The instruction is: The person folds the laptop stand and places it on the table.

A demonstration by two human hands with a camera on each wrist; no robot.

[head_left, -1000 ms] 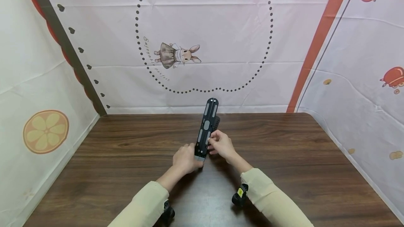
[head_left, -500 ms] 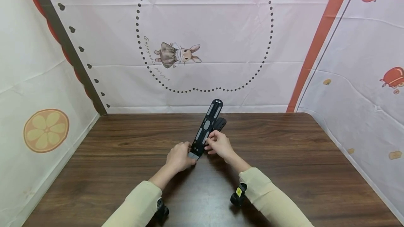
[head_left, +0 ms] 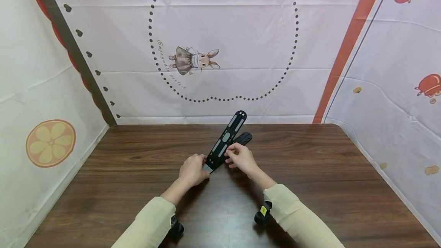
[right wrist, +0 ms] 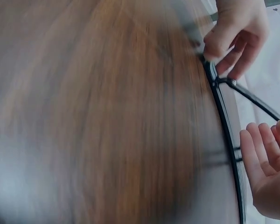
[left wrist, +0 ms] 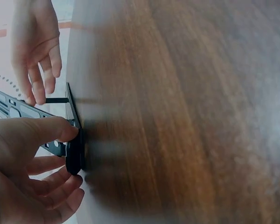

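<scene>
A black folding laptop stand (head_left: pixel 225 137) with grey pads stands on the table, its upper panel tilted up from the lower bar (head_left: pixel 244 138). My left hand (head_left: pixel 193 170) grips its near hinged end, thumb on top and fingers curled below, as the left wrist view shows. At the right edge of the upper panel, my right hand (head_left: pixel 242 160) pinches with thumb and index finger. The other fingers of the right hand (right wrist: pixel 268 163) reach out fairly straight beneath the raised panel (right wrist: pixel 254 99). A thin support leg (left wrist: pixel 57 100) shows between panel and bar in the left wrist view.
The stand is on a brown wood-grain table (head_left: pixel 144 144). White printed cloth (head_left: pixel 241 49) hangs behind the table's far edge and along both sides. Black wrist cameras (head_left: pixel 263 213) are strapped at the sleeves.
The stand has turned clockwise, its far end swinging right and its near end going left with my left hand. More of the lower bar shows. My right hand has hardly moved.
</scene>
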